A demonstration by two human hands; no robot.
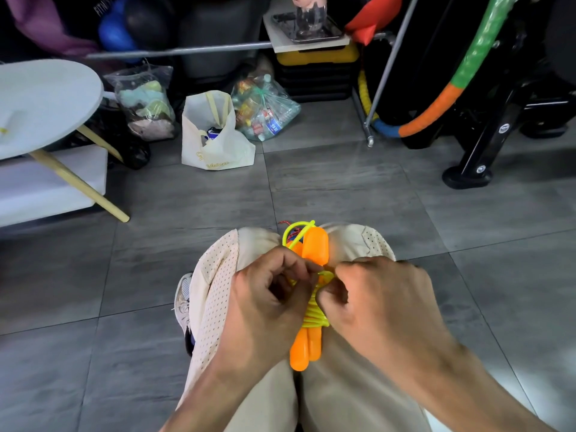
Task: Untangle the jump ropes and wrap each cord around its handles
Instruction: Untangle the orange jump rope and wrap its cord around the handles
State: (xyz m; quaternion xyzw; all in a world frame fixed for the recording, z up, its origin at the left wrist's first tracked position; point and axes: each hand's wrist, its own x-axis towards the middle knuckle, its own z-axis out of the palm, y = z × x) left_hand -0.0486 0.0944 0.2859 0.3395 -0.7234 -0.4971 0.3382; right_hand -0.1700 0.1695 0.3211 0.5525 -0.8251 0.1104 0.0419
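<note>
Two orange jump-rope handles (315,247) lie side by side on my lap, between my knees. A yellow cord (314,316) is wound in several turns around their middle, and a loop of it sticks out past the far ends. My left hand (268,294) pinches the cord at the top of the winding from the left. From the right, my right hand (377,294) pinches the same stretch of cord with curled fingers. A thin red and blue cord (291,234) shows just beyond the handles, mostly hidden behind them.
Grey floor tiles (343,182) spread ahead. A white shopping bag (215,135) and clear plastic bags (265,107) stand at the back. A round white table (43,101) is at the left, a black stand with a coloured hoop (445,98) at the right.
</note>
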